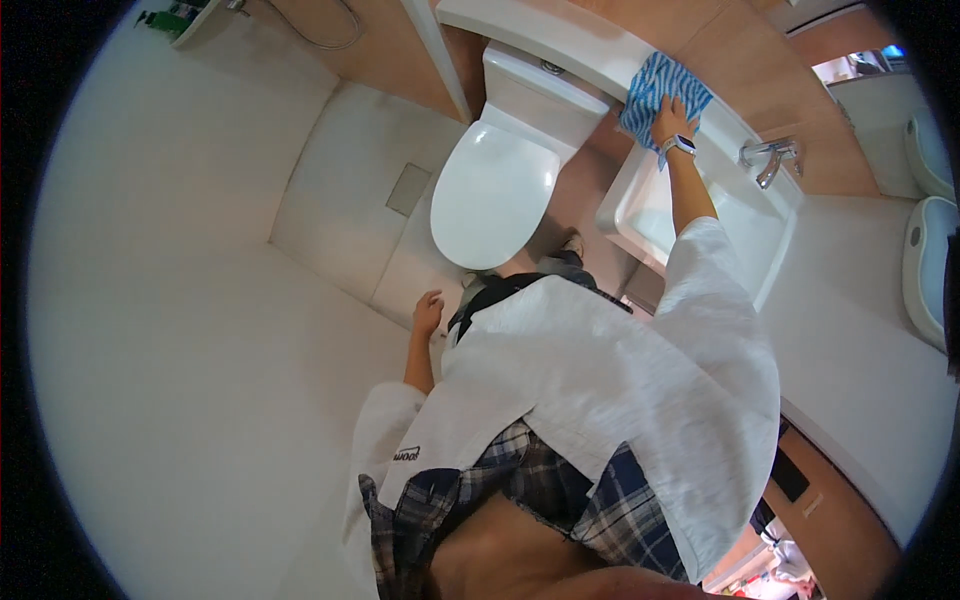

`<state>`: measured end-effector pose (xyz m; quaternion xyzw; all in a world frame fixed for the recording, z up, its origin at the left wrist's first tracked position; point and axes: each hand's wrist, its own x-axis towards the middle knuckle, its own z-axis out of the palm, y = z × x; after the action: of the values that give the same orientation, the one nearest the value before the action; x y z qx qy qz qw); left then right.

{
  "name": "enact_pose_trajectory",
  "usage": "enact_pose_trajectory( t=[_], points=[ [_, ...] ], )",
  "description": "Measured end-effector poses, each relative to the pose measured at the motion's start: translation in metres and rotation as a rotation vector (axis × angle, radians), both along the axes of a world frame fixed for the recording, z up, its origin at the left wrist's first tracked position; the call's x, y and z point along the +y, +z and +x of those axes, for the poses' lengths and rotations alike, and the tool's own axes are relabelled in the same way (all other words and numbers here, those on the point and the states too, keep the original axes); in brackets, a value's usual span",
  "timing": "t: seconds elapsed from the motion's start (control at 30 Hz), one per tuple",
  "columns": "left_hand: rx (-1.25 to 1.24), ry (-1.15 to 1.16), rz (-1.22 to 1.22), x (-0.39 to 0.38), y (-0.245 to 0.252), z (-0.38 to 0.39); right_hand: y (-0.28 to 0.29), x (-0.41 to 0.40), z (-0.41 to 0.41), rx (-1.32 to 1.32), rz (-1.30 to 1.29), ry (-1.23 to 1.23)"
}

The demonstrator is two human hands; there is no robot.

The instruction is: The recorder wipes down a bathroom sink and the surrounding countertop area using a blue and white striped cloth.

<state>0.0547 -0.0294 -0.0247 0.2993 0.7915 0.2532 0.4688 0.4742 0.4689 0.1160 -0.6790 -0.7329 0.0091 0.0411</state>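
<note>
My right hand [673, 126], with a watch at the wrist, is pressed on a blue-and-white striped cloth [651, 94]. The cloth is bunched over the rim of a white washbasin [761, 259] where the rim meets a long white ledge [540, 22]. A fold of it shows beneath my palm. At my side hangs my left hand [427, 313], holding nothing, its fingers loosely bent and a little apart. Just right of my right forearm a chrome faucet [769, 157] stands on the basin's rim.
Ahead is a white toilet [495, 195] with its lid down. A square floor drain cover [409, 189] lies to its left. A shower hose [319, 37] and a green bottle [166, 21] are at upper left. Wall mirrors [889, 112] stand at the right.
</note>
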Motion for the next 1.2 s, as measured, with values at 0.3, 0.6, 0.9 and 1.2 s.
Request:
enact_pose_trajectory(
  t=[0.3,0.6,0.9,1.2],
  points=[
    [0.106,-0.160,-0.526,-0.099,0.016,-0.035,0.021,0.017,-0.016,-0.057,-0.147,0.051],
    [-0.063,0.268,-0.431,-0.030,0.037,0.012,-0.010,0.125,-0.128,0.136,0.127,0.316],
    [0.002,0.394,-0.083,0.127,0.146,0.072,-0.020,0.198,-0.331,0.357,0.311,0.490],
    [0.203,0.409,-0.325,0.041,0.150,0.066,-0.020,0.209,-0.366,0.430,0.202,0.531]
  ],
)
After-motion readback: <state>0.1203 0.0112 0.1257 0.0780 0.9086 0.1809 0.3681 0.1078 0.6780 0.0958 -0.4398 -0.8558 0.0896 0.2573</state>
